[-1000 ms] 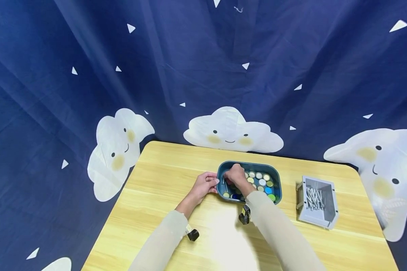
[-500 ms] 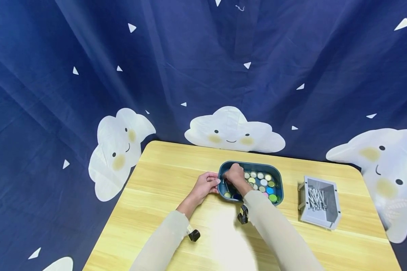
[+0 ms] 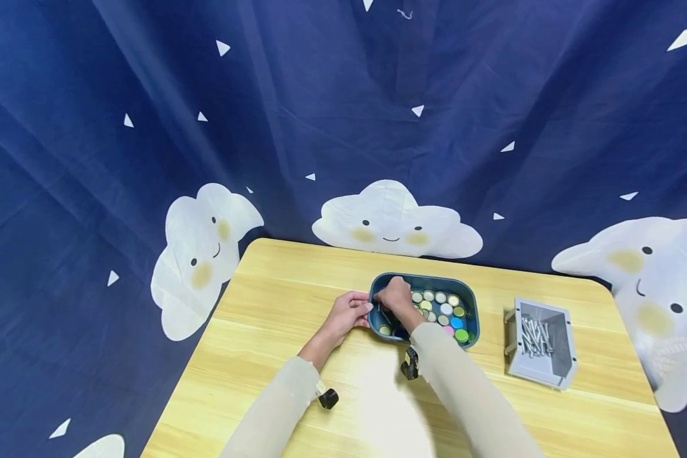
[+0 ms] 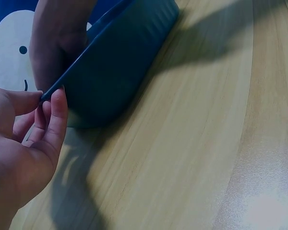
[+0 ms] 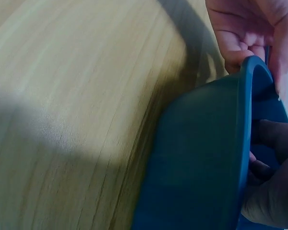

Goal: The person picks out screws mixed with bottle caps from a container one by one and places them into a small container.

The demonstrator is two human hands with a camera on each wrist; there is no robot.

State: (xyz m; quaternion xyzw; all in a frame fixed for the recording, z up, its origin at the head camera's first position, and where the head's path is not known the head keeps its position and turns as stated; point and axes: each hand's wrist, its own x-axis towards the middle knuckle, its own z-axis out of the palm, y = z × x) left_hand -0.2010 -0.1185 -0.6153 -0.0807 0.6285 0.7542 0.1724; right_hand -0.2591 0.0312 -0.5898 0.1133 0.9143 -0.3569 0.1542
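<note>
A dark blue-green plastic tub (image 3: 471, 304) stands on the table, with several round coloured caps (image 3: 439, 297) lying inside. My left hand (image 3: 345, 315) pinches its left rim between thumb and fingers, as the left wrist view shows with the hand (image 4: 29, 139) at the tub wall (image 4: 120, 62). Inside the left part of the tub is my right hand (image 3: 396, 296), fingers pointing down and bent. The tub wall (image 5: 197, 163) partly hides that hand (image 5: 273, 187) in the right wrist view, so what its fingertips touch is not visible.
A grey bin (image 3: 541, 375) holding several metal bolts (image 3: 535, 337) stands on the wooden table (image 3: 286, 280), right of the tub. Behind the table hangs a dark blue curtain (image 3: 343, 114) with printed clouds.
Both hands stay nearly in place. The right fingers shift slightly within the tub's left part, where a thin shiny piece showed earlier. The whole view drifts a little.
</note>
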